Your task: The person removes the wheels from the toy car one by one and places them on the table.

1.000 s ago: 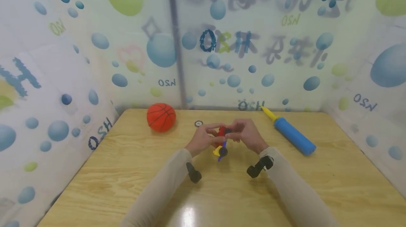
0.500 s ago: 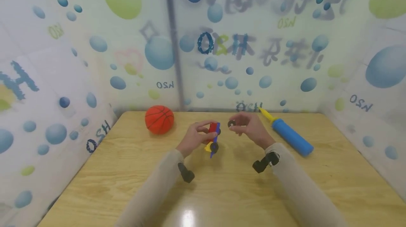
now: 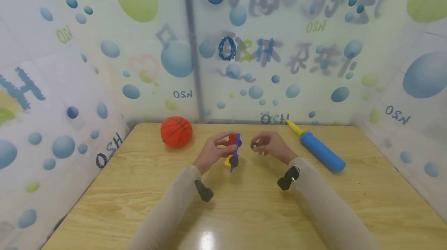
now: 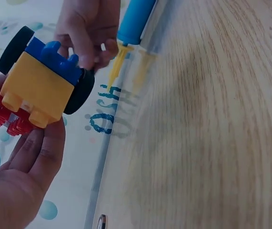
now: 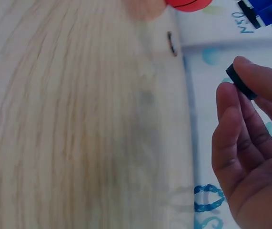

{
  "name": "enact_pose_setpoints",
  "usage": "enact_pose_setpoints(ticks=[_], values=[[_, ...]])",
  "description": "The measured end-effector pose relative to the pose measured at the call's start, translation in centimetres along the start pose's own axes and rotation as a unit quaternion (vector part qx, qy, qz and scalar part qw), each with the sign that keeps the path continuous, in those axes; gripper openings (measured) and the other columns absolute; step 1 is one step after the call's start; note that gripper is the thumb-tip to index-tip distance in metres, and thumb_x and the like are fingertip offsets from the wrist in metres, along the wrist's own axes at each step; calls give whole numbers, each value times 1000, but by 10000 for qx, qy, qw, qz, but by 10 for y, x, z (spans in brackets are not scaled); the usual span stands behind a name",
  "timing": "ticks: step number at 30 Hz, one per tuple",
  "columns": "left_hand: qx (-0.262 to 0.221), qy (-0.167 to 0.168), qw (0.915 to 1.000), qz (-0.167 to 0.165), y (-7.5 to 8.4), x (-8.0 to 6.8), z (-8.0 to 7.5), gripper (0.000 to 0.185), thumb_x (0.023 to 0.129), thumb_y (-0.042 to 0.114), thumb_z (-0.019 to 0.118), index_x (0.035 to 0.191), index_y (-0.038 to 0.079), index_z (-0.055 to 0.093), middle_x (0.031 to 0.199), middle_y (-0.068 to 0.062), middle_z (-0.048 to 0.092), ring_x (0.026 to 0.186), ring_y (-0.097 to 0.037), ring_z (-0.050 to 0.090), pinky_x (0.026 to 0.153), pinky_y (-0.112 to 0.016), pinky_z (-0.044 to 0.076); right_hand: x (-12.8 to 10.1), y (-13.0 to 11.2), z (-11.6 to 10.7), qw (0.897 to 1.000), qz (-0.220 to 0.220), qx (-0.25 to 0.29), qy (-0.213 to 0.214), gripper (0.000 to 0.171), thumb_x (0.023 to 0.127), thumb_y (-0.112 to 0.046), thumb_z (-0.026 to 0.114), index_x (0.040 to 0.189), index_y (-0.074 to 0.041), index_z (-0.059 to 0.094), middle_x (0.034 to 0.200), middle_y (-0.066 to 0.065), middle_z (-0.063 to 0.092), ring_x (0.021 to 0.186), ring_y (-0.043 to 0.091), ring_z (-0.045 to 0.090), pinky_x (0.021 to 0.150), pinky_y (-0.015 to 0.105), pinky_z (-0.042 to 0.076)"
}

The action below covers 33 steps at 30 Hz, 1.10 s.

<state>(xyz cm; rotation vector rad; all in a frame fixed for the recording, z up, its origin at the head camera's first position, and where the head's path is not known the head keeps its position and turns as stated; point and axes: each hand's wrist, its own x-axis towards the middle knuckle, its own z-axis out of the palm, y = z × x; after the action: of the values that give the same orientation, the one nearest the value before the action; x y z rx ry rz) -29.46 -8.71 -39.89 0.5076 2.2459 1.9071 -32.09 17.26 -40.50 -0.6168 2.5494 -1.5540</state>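
Toy car point(image 3: 235, 153) is gripped in the left hand point(image 3: 212, 151), up above the counter point(image 3: 223, 211), and the right hand point(image 3: 274, 147) pinches a loose wheel point(image 3: 253, 145) near it, not touching. Left wrist cam shows two mounted wheels point(image 4: 15, 49) flanking the yellow block point(image 4: 38, 88); head view only gets one of that pair. Both wrist cams catch a small round thing point(image 5: 172, 44) the head view misses.

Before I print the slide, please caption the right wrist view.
Right hand pinches a dark wheel; red ball at picture's top.

The right wrist view crops the block toy point(image 5: 270, 11).
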Motion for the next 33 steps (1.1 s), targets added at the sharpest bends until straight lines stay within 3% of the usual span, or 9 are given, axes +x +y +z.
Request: enact_pose_setpoints(ticks=[6, 14, 21, 26, 33], values=[[-43, 100, 9999, 43, -2, -1, 1, 53, 93, 17, 72, 143, 22, 56, 109, -18, 72, 86, -18, 75, 84, -37, 62, 9, 15, 2, 9983, 473, -326, -95, 33, 83, -3, 78, 114, 3, 69, 86, 16, 72, 65, 18, 64, 58, 31, 56], [-120, 134, 9998, 43, -1, -1, 0, 52, 93, 16, 72, 142, 23, 57, 104, -13, 69, 93, -32, 75, 86, -37, 62, 17, 22, 2, 9910, 902, -987, 11, 29, 83, -8, 78, 112, -4, 73, 91, 14, 73, 71, 17, 65, 62, 27, 53], [-139, 306, 9994, -83, -3, -1, 0, 53, 93, 16, 72, 143, 27, 57, 105, -12, 70, 86, -17, 75, 88, -36, 61, 23, 26, 1, 9838, 1279, -1255, -49, 27, 87, -13, 77, 113, -11, 72, 102, 12, 72, 87, 21, 65, 70, 28, 53], [-198, 389, 9990, -83, -4, 0, 0, 53, 93, 15, 72, 142, 26, 57, 105, -13, 71, 85, -14, 73, 87, -35, 61, 27, 28, 1, 9810, 1235, -1493, -89, 25, 87, -12, 76, 111, -12, 73, 104, 12, 72, 92, 22, 65, 74, 31, 53], [-102, 422, 9989, -183, -5, 2, 1, 53, 92, 19, 74, 141, 29, 58, 107, -11, 68, 86, -11, 70, 89, -37, 61, 29, 24, 2, 9730, 759, -2179, -59, 24, 86, -12, 76, 110, -7, 74, 101, 13, 74, 91, 23, 67, 83, 39, 56]])
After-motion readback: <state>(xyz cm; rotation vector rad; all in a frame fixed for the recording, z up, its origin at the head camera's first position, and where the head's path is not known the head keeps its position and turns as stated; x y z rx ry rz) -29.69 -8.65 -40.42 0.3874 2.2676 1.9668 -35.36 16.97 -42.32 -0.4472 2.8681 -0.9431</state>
